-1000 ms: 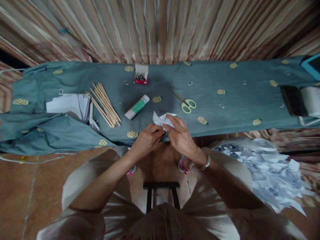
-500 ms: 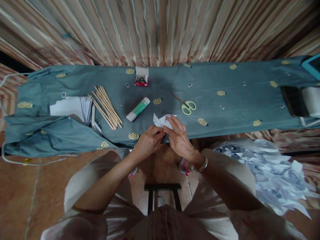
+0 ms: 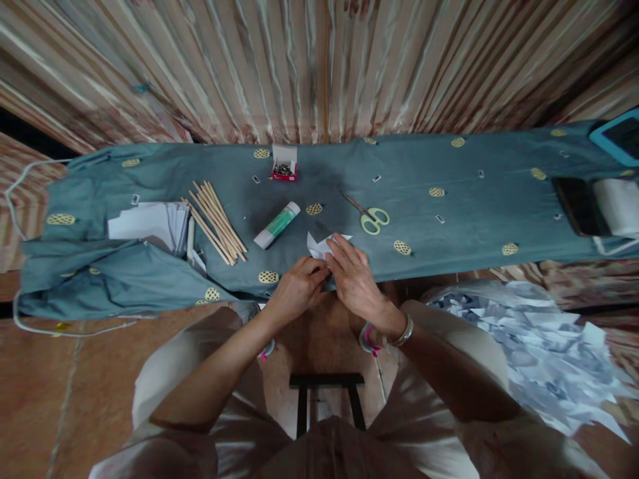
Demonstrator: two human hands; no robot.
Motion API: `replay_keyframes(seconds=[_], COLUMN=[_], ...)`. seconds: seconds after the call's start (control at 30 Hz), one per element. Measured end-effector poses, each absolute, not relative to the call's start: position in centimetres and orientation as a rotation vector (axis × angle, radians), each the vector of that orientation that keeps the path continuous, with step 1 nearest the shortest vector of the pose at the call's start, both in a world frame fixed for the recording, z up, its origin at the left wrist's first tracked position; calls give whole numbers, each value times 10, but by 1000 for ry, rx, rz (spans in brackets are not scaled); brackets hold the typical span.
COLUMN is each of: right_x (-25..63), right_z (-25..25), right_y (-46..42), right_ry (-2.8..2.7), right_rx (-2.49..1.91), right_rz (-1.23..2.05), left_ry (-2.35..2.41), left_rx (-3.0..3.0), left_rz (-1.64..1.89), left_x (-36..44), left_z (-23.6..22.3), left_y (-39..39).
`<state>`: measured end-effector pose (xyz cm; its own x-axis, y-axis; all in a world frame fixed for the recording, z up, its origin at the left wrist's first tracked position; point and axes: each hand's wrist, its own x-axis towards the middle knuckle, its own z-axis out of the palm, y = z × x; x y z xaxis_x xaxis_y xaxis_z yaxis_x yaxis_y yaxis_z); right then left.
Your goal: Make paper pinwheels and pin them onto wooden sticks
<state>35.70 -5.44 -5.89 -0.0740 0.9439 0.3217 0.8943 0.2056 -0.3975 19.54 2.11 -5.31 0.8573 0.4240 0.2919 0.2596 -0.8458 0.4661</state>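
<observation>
Lying around the folded paper [image 3: 318, 247]: scissors [image 3: 366, 211], tube [image 3: 277, 225], wooden sticks [image 3: 218, 223], box [image 3: 285, 177].

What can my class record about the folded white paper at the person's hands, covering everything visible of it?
The folded white paper looks plain and thin, with angular flaps. One pointed tip shows at its left and another at its right, past the right hand. It sits by the near edge of the patterned blue-green cloth. The right hand's fingers lie across it, and the left hand appears to pinch its near edge. Its middle and near part are largely hidden.
</observation>
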Motion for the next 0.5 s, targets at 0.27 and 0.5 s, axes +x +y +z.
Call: replay_keyframes(seconds=[0.27, 0.5], right_x=[372, 372], right_z=[-54, -45], right_y=[-55, -50], right_ry=[-1754, -1613], right_rx=[-1689, -1775], right_rz=[312, 304], left_ry=[500, 508], left_rx=[2624, 2631], left_rz=[595, 611], left_x=[195, 196], left_z=[-53, -55], left_y=[22, 21])
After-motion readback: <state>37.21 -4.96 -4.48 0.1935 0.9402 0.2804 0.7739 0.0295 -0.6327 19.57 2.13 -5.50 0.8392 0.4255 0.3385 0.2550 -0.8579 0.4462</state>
